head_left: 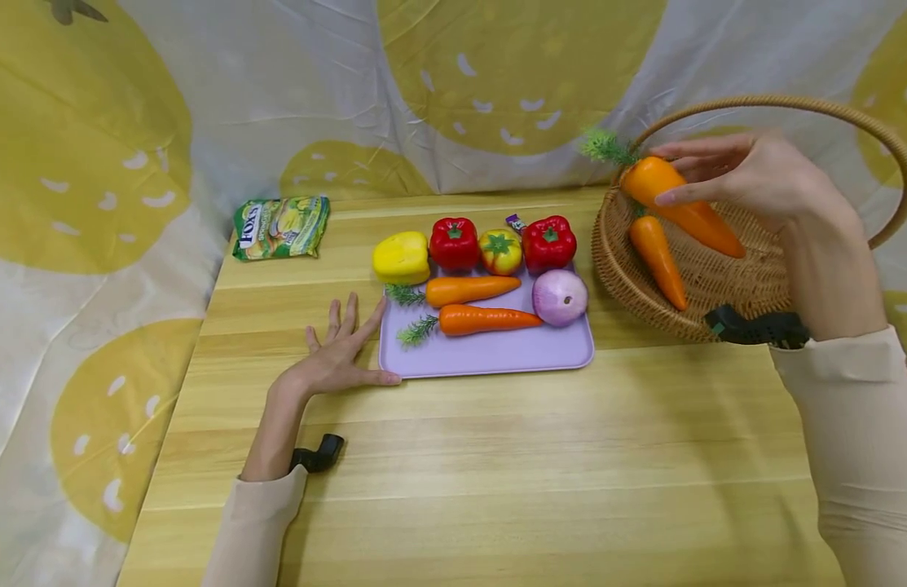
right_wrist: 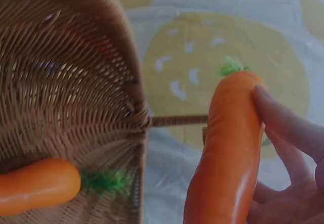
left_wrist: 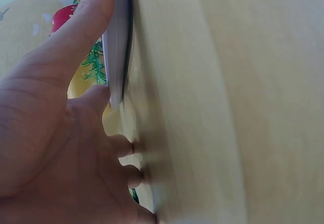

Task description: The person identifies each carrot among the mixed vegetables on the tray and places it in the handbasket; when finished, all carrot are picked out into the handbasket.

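Note:
My right hand (head_left: 768, 183) pinches a thick orange carrot (head_left: 676, 200) with a green top, above the wicker basket (head_left: 614, 277). In the right wrist view the thumb and fingers grip this carrot (right_wrist: 225, 148) near its leafy end. A smaller carrot (head_left: 658, 261) lies inside the basket against its left wall. My left hand (head_left: 332, 355) is spread at the left edge of the lilac tray (head_left: 490, 359), its thumb and a finger touching the rim. On the tray lie two carrots (head_left: 490, 320) and a purple onion (head_left: 560, 298).
Along the tray's back edge sit a yellow pepper (head_left: 402, 258), two red peppers (head_left: 454, 244) and a red-yellow tomato (head_left: 500, 251). A small purple wrapper (head_left: 515, 222) is behind them. A green Fox's packet (head_left: 280, 228) lies at the back left. The basket's tall handle (head_left: 776, 101) arches above it.

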`<state>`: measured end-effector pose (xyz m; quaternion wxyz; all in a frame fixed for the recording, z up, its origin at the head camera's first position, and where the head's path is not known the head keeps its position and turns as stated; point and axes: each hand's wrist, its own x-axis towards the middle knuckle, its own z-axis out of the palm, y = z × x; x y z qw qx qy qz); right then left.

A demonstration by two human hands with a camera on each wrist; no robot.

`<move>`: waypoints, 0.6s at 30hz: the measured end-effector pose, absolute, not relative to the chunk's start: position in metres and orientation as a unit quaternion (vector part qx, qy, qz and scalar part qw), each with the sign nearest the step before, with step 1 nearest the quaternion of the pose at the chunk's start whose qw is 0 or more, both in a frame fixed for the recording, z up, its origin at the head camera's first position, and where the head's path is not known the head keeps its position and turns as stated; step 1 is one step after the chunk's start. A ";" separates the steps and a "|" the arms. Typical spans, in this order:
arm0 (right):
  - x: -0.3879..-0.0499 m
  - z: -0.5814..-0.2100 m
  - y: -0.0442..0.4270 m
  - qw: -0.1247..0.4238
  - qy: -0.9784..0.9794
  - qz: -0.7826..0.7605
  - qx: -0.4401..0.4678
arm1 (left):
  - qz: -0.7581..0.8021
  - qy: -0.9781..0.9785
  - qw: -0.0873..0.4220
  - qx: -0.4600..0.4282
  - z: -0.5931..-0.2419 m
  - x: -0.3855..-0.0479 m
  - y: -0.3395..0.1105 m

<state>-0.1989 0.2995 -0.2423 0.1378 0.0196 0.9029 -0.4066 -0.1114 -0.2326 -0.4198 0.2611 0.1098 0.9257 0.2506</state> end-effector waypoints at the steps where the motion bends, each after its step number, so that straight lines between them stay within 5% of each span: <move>1: -0.201 -0.244 0.303 0.144 0.903 -0.405 0.028 | 0.251 0.926 0.261 0.109 -0.420 -0.111 -0.233; 18: -0.251 -0.289 0.359 0.285 0.880 -0.373 0.067 | 0.251 0.927 0.256 0.111 -0.422 -0.114 -0.231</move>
